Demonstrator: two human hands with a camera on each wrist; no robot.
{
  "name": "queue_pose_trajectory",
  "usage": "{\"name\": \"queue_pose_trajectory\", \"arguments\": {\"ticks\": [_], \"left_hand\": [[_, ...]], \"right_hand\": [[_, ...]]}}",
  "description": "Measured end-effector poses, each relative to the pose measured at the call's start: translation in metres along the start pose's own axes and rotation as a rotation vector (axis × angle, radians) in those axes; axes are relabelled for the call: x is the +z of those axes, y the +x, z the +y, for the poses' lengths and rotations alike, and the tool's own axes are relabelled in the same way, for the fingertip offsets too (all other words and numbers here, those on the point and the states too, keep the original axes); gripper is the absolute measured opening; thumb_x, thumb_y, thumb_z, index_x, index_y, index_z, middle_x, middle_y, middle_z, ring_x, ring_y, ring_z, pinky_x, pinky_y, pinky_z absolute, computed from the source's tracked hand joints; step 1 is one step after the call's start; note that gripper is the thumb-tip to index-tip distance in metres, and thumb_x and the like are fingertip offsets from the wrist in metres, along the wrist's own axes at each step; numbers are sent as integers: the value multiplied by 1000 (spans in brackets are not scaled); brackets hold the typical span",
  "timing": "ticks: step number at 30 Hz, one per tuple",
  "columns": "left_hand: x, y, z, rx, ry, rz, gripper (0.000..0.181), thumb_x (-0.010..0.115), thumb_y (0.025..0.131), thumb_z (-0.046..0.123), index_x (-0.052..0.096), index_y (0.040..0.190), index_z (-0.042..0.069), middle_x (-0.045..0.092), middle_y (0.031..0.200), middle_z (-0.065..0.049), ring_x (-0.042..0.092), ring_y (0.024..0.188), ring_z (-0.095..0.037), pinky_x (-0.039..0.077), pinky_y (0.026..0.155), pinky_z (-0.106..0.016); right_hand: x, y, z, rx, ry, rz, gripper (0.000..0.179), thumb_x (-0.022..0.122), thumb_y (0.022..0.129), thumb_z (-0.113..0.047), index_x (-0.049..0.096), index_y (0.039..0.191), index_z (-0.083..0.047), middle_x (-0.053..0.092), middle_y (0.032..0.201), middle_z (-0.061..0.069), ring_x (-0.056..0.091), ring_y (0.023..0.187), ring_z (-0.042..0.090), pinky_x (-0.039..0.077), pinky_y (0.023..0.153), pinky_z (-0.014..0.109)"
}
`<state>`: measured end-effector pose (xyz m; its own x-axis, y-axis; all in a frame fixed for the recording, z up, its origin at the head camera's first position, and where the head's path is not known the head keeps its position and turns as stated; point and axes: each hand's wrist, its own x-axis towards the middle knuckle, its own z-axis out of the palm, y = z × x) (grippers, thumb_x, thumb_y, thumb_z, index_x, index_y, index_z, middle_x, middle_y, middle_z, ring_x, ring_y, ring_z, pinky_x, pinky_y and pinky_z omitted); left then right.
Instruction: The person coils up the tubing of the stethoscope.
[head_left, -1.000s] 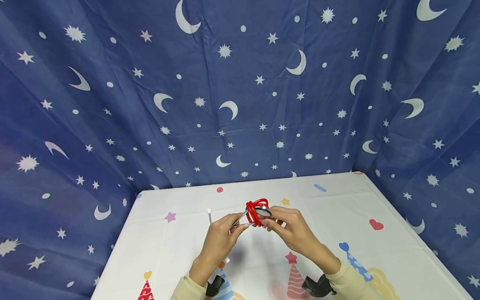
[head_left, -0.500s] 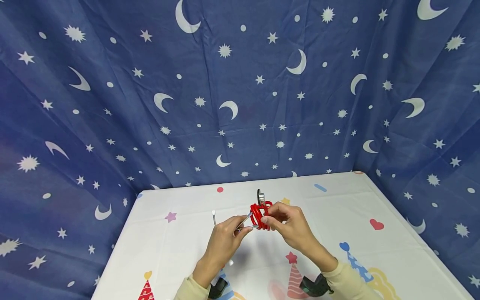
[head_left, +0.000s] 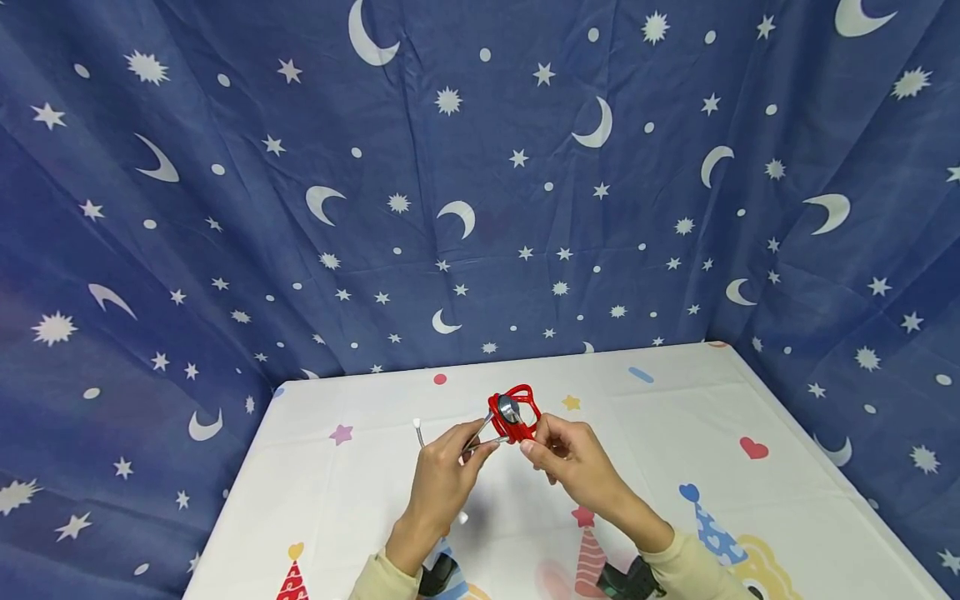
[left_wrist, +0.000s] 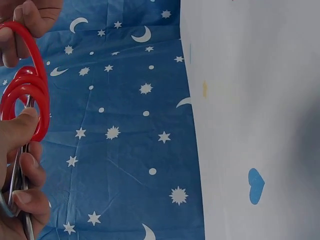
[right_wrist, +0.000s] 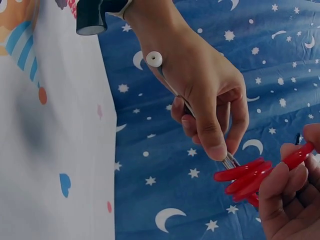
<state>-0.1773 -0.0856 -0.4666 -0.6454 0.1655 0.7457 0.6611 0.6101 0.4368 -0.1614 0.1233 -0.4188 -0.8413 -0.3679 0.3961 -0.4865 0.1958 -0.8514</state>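
Note:
A stethoscope with red tubing (head_left: 497, 427) coiled in loops is held up above the table between both hands. My left hand (head_left: 441, 477) grips its metal ear tubes, thumb and fingers pinching them just below the coil. One white ear tip (right_wrist: 154, 59) sticks out beside the left wrist. The round metal chest piece (head_left: 509, 408) lies against the coil in the head view. With thumb and fingertips, my right hand (head_left: 573, 458) pinches a loop of the red tubing at the coil's right side. In the left wrist view the red loops (left_wrist: 41, 95) stand above the left thumb.
Under the hands is a table with a white cloth (head_left: 360, 483) printed with party hats, stars and hearts. A blue curtain (head_left: 480, 208) with moons and stars stands behind the table and at both sides. Dark wrist cameras (head_left: 630, 579) sit on both wrists.
The chest piece first faced the right fingers, then stood upright above the coil, and now lies against the coil's middle. The right fingers have shifted onto a tubing loop. The left hand keeps its grip.

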Motion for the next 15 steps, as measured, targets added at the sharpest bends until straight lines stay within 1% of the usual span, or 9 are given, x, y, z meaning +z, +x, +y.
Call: {"name": "queue_pose_trajectory", "arguments": {"ticks": [3,5,8,10,13,15], "left_hand": [[1,0,1,-9,-7,13,32,81,79,19,71,106,4,62,73,6,48,60,1,37,54,-7],[1,-1,1,-17,-8,16,32,81,80,19,72,106,5,62,73,6,49,61,1,38,54,-7],[1,-1,2,-24,-19,24,30,81,80,20,71,106,7,62,73,5,49,61,0,41,53,-11],[3,-1,1,-15,-20,39,29,81,80,19,71,105,8,63,74,5,50,61,0,43,53,-14],[4,-1,1,5,-16,56,29,82,79,18,71,104,8,64,74,5,52,61,0,45,53,-15],[4,-1,1,15,-2,61,29,82,79,18,71,104,8,64,74,5,52,61,1,44,53,-13]], "right_hand": [[0,-1,1,-16,5,-5,22,61,94,-5,52,74,-7,56,62,14,48,43,19,42,40,25],[0,-1,3,-24,3,-1,22,60,94,-3,52,73,-6,54,60,14,48,42,21,41,39,25],[0,-2,5,-33,5,17,24,59,94,-2,51,71,-6,53,59,16,48,43,22,43,39,26],[-1,-2,5,-29,6,31,26,58,94,-2,50,70,-6,51,58,15,48,43,22,44,40,27],[-1,-3,7,-13,6,55,29,58,94,-1,49,67,-6,50,55,14,49,44,21,47,42,28],[-1,-3,7,3,1,77,29,58,94,-1,49,67,-6,50,54,13,49,45,20,47,42,29]]}}
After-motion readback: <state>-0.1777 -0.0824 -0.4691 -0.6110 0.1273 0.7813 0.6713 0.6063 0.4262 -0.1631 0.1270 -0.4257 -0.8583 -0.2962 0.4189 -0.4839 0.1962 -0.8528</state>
